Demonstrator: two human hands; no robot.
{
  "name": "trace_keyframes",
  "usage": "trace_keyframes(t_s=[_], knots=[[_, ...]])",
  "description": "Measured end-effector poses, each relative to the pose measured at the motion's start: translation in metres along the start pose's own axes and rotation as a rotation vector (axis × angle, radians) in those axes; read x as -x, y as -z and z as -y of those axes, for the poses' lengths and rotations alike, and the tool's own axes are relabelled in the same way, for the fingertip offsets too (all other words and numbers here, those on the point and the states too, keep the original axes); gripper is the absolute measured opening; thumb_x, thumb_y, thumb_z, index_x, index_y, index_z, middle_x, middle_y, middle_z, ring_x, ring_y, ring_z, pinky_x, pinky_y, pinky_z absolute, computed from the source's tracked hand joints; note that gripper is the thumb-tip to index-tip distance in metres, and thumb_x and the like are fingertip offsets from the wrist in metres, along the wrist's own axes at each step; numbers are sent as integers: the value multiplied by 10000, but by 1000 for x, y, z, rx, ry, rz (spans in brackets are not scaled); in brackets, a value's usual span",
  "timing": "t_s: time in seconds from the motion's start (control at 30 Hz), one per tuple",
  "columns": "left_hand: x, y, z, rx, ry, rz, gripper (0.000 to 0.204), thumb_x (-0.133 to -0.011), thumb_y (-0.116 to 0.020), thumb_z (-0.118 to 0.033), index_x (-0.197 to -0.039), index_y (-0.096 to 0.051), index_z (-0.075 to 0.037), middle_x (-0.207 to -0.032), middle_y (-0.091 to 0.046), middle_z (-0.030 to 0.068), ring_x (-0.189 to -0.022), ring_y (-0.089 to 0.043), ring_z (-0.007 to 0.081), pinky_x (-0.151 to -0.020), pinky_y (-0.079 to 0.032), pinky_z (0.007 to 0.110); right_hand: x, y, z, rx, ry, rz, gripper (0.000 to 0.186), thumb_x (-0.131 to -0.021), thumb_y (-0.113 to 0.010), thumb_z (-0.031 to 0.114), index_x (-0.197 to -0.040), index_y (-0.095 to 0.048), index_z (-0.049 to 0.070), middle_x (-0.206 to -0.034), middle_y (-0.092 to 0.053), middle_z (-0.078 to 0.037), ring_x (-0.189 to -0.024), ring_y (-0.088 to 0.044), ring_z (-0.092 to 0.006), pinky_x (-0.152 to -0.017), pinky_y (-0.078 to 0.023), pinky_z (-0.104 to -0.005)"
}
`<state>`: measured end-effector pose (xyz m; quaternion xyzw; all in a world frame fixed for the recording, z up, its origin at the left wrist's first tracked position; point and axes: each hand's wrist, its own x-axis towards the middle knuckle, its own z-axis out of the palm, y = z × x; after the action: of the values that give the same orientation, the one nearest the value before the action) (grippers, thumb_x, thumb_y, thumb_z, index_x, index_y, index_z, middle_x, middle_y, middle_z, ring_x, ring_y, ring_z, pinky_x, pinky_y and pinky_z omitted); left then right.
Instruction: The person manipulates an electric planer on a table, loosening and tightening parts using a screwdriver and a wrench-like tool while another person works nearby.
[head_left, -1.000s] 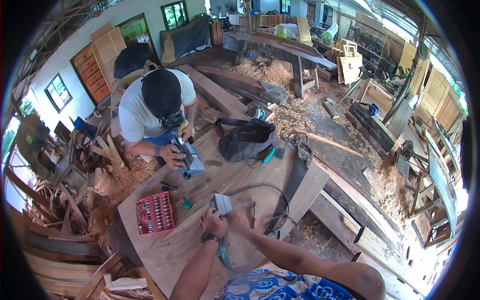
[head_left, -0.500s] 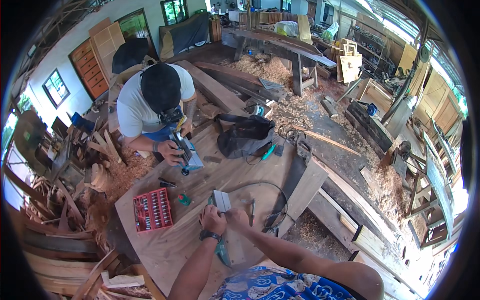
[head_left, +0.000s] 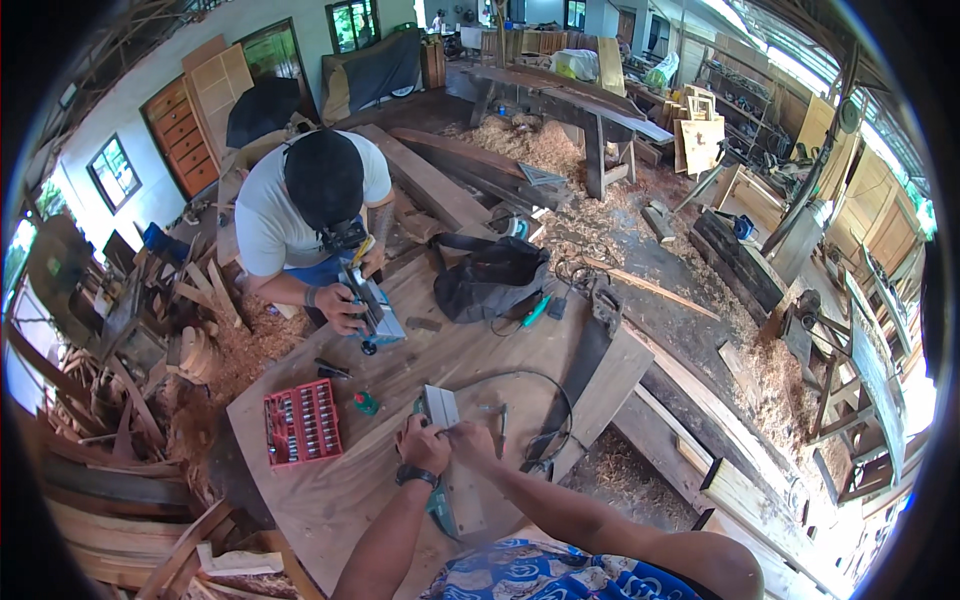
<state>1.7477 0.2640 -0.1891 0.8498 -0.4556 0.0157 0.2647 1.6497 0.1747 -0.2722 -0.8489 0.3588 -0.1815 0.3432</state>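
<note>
Green planer (head_left: pixel 441 407) lay sole-up over a wooden tabletop (head_left: pixel 350 515)

The green planer was in front of the person's body, toward the near side of the tabletop, its pale metal sole facing upward; whether it rested fully on the wood could not be told. The left hand (head_left: pixel 423 446) was curled over the planer's left side, its fingers bent and gripping the body; the right hand (head_left: pixel 470 440) met the tool from the other side, fingers drawn in close together just beside the left hand; whether it pinched anything small could not be told.

Just right of the right hand lay a slim hand tool (head_left: pixel 503 430); a dark cable (head_left: pixel 560 385) curved around beyond it. To the left of the hands stood a small green container (head_left: pixel 365 403); farther left, a red case (head_left: pixel 303 424) lay open with rows of metal sockets; a small black object (head_left: pixel 332 369) lay just beyond them.

Across the tabletop, a co-worker (head_left: pixel 262 222) in a white shirt and black cap bent over a blue-green power tool (head_left: pixel 378 312), holding it with both hands; right of it slumped a black bag (head_left: pixel 487 280), with a teal-handled tool (head_left: pixel 536 311) near its side; wood shavings (head_left: pixel 265 345) covered the floor beside the co-worker.
</note>
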Motion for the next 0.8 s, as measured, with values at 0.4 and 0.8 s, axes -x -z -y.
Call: trace_keyframes(t_s=[0.4, 0.8], knots=[[-2, -2, -3, 2, -17, 17, 140, -779, -693, -184, -870, -736, -87, -1196, -642, 113, -1183, -562, 343, -1036, -418, 514, 3, 14, 1, -322, 47, -68, 234, -883, -710, 267, -1055, -792, 131, -1015, -761, -133, -921, -731, -350, -831, -585, -408], [-1, 6, 2, -41, -22, 65, 206, -740, -722, -141, -934, -759, -83, -1119, -622, 125, -1155, -557, 342, -1013, -413, 507, 10, 26, 32, -305, -236, 10, 238, -891, -689, 254, -1051, -770, 96, -1064, -749, -153, -981, -721, -377, -839, -576, -442]])
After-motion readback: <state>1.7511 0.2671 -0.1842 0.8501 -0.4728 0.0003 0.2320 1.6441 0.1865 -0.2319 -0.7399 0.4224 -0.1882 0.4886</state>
